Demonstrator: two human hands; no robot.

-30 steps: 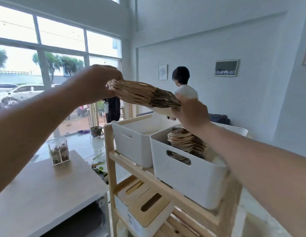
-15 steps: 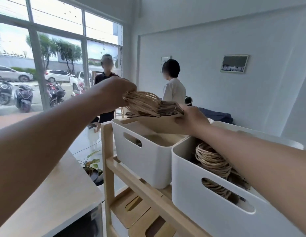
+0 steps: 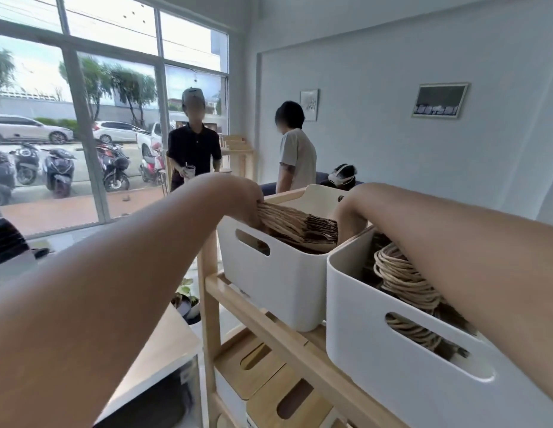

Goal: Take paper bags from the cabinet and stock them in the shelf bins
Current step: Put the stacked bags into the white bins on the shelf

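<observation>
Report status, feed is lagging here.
Both hands, left, right, on bag bundle, lowering into left bin. Right bin already stocked. Nothing blocking.

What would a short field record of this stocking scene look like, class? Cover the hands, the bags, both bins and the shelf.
left hand: grips the twisted-handle end of the paper bag bundle
right hand: reaches down into the left bin at the bundle's other end, fingers hidden
bundle: partly inside the left bin, being lowered
right bin: already holds paper bags
wooden shelf: carries both white bins on the top tier
lower tier: wooden-lidded boxes
</observation>
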